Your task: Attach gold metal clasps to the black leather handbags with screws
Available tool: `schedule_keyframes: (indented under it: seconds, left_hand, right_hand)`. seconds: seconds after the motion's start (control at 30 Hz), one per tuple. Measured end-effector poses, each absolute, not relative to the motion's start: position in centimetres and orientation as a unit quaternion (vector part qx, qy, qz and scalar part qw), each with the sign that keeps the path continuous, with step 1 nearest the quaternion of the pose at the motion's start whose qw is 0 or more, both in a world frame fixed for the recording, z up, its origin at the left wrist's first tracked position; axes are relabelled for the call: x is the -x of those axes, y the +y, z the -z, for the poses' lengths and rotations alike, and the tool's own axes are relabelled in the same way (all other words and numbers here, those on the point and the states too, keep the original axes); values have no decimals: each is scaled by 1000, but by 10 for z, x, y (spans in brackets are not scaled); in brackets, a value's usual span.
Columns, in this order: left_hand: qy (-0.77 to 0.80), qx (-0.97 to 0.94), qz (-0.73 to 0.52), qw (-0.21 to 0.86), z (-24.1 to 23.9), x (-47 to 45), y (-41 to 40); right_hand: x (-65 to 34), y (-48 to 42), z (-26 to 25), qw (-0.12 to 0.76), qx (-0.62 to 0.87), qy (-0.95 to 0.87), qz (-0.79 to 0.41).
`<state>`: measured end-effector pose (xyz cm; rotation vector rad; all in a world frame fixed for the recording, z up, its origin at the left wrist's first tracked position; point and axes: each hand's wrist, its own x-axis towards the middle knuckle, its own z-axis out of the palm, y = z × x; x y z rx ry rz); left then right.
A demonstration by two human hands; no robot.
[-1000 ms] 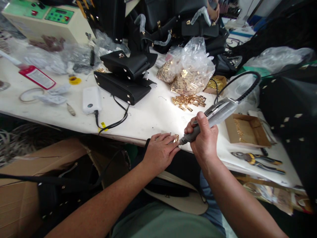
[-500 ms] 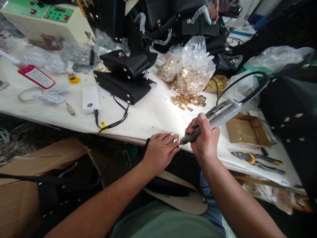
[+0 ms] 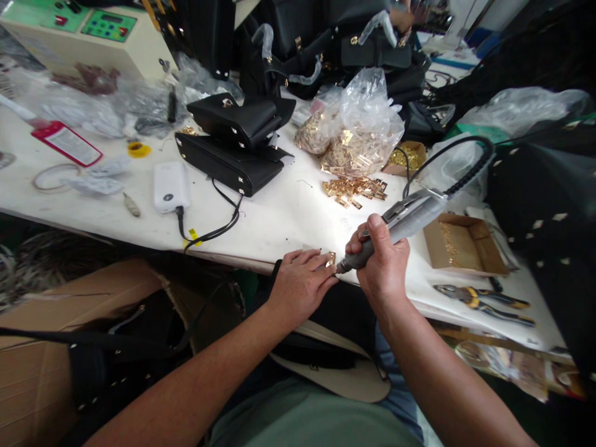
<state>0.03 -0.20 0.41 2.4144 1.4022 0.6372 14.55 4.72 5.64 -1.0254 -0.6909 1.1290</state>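
Note:
A grey electric screwdriver (image 3: 414, 217) is gripped in my right hand (image 3: 384, 257), its thumb along the top. The tool's tip points down and left to a small gold metal plate (image 3: 331, 258) at the table's front edge. My left hand (image 3: 300, 282) lies flat beside that plate, fingers stretched out, fingertips touching it. Underneath is a black handbag (image 3: 354, 310) with a beige-lined flap (image 3: 335, 366), resting at my lap against the table edge. The exact contact of the tip is too small to make out.
Loose gold plates (image 3: 356, 189) lie before a clear plastic bag of fittings (image 3: 363, 136). Stacked black handbags (image 3: 233, 155) and a white power bank (image 3: 171, 186) with a cable are left. Pliers (image 3: 484, 301) and a cardboard tray (image 3: 465, 245) sit right. Behind, another person's hand (image 3: 401, 20) shows.
My right hand and the screwdriver have shifted slightly left, and the tool's cable has moved with them. My left hand stays in place by the gold plate.

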Motion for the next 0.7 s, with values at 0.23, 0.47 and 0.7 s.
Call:
schedule_keyframes:
  seconds: [0.23, 0.47, 0.7]
  left_hand:
    - [483, -839, -214, 133, -3, 0, -2]
    - [472, -843, -225, 126, -1, 3, -2]
    - [473, -843, -231, 114, 1, 2, -3]
  right_hand:
    - [-146, 46, -54, 668, 455, -309, -501]
    - [-153, 53, -59, 681, 457, -335, -464]
    - [-153, 61, -52, 655, 506, -390, -403]
